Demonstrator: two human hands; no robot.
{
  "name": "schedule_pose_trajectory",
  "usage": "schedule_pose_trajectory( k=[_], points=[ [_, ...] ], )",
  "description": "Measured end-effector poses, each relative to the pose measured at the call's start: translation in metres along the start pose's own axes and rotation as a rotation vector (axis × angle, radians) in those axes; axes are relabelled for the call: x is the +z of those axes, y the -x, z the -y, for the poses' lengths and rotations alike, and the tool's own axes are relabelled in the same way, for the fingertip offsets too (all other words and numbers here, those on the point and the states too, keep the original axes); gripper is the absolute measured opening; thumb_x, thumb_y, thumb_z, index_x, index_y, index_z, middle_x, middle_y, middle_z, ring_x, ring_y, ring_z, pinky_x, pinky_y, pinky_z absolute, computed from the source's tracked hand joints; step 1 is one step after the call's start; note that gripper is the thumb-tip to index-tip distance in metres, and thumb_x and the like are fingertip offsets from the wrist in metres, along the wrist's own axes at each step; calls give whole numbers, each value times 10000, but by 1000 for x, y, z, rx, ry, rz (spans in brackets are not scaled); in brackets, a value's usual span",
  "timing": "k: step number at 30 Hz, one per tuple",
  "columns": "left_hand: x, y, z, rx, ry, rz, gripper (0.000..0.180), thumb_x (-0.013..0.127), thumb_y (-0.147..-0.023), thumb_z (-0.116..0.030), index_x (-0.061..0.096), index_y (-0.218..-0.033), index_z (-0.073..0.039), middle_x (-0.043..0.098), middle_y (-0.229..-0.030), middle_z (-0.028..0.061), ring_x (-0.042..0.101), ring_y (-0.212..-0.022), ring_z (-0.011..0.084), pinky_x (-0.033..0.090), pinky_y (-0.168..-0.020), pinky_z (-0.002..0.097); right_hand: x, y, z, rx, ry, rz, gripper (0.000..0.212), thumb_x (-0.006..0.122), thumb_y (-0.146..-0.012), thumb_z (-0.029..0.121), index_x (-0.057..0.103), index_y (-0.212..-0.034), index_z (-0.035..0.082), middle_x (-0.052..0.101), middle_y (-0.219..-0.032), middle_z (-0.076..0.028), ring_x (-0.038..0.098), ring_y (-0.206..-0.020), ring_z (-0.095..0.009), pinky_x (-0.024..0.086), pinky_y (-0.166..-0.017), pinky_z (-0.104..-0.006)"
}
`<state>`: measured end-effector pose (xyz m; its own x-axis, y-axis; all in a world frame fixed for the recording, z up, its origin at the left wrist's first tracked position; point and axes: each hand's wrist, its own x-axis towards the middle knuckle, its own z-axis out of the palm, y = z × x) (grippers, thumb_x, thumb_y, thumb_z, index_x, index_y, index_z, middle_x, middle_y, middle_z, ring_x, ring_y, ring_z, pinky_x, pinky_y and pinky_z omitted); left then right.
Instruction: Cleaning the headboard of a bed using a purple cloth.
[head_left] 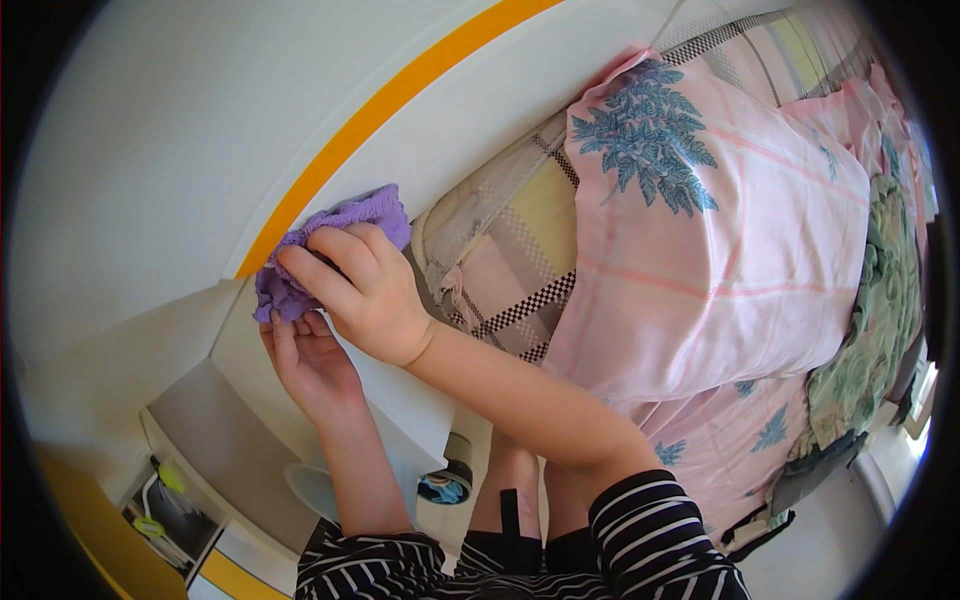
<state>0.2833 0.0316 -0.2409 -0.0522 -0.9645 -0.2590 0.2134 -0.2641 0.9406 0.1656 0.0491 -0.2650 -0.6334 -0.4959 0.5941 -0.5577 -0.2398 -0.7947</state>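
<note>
**White panel with an orange stripe, bed to the right, purple cloth getting the two-hand treatment**

Only the head view to go on, so that's the whole tour. The panel curves across the far left, and a mattress in a plaid cover sits right of it. On top there's pink bedding with blue leaf prints, plus some green fabric over at the far right. Nearer, down between the furniture and the person's legs, is a small bin with something blue in it.

OK, the hands. The cloth is bunched up by the lower end of the stripe, left of the mattress. The right hand reaches across from the right, back upward, fingers curled and pinching the cloth from above. The left hand is on the near side, palm partly showing, thumb at the cloth's near edge. Can't tell if it's actually gripping, since the fingertips are partly tucked away. Also can't tell if the cloth is pressed on the panel or just held in front.

My read: this is the bunching/adjusting stage. Next move probably calls for a firm right pinch while the left gets a proper hold on the near edge.
</note>
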Motion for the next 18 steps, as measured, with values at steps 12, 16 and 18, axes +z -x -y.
schedule_pose_trajectory(
  k=[12, 16, 18],
  points=[
    [-34, -3, 6, -211, -57, -176, 300, 456, -1019, -235, 491, -1256, -55, 624, -1162, 123, 633, -1047, 246, 529, -908, 377, -37, 35, -5, 1466, -445, 351, 301, 619, -920, 184, 553, -1176, 40, 650, -1048, -137, 657, -922, -249, 528, -816, -358],
    [-32, -6, 10, -530, 346, -152, 352, 399, -1035, -160, 499, -1325, 12, 587, -1266, 147, 605, -1123, 276, 505, -991, 425, -88, 20, -18, 1773, -1305, -13, 301, 611, -920, 132, 509, -1180, 21, 636, -1081, -118, 639, -961, -250, 528, -869, -392],
    [-38, -9, 10, -566, 573, -14, 348, 396, -1032, -132, 491, -1327, 27, 562, -1304, 175, 573, -1174, 287, 477, -1029, 415, -92, -1, -9, 1709, -1492, -36, 296, 603, -924, 104, 497, -1190, 29, 632, -1066, -110, 634, -963, -238, 524, -886, -388]
  ],
)
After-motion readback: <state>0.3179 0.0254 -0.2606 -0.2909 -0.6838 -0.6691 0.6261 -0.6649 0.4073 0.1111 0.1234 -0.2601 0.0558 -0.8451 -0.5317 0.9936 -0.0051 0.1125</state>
